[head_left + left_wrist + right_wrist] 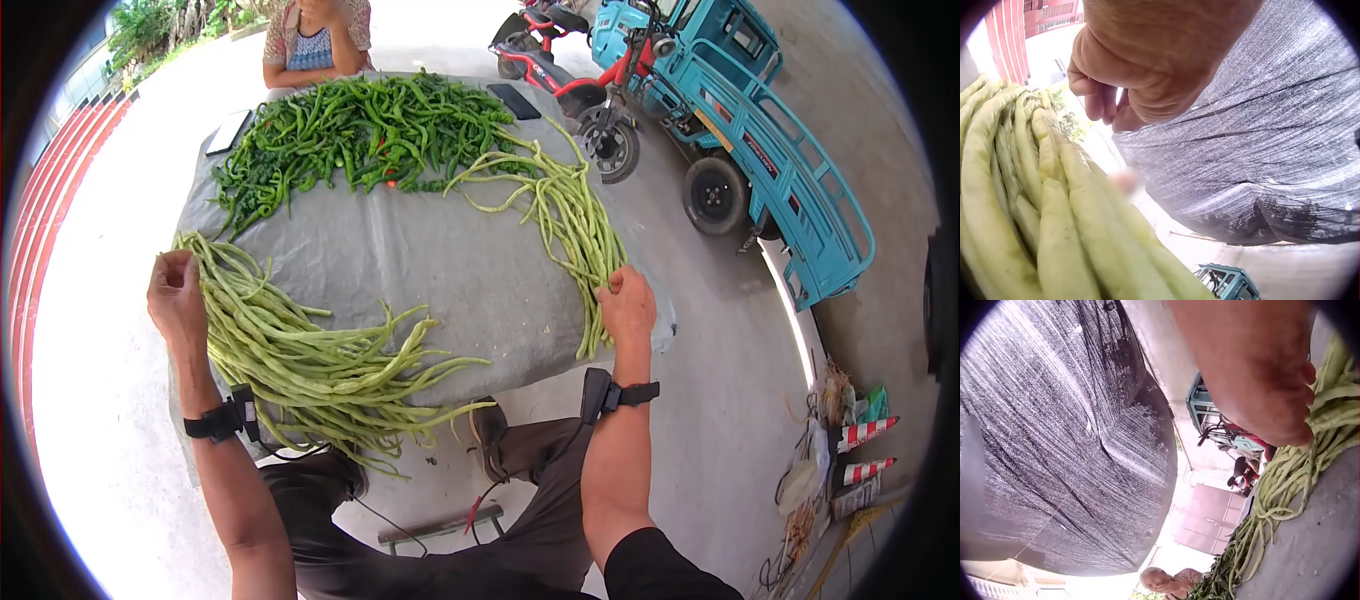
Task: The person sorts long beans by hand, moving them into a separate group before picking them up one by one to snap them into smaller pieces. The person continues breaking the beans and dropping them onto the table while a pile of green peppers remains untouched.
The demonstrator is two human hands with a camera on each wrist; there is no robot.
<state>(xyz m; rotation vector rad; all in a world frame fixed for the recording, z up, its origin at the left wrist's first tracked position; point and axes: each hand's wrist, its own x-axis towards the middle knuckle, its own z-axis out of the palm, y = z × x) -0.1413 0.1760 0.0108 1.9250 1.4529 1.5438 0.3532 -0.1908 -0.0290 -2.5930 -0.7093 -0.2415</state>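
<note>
The person's forearms are bare; each wrist carries a black strap with a small black camera box, one on the left wrist (225, 418), one on the right wrist (612, 394); a short black sleeve (660, 565); dark brown trousers (540, 500).

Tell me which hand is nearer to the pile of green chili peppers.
Left. The left hand sits just below the near-left edge of the green chili peppers. The right hand, gripping the long beans, lies farther from them, down to their right.

an outdoor street vegetable stall: produce heaped on a tarp (420, 260), vehicles parked beside.
</note>
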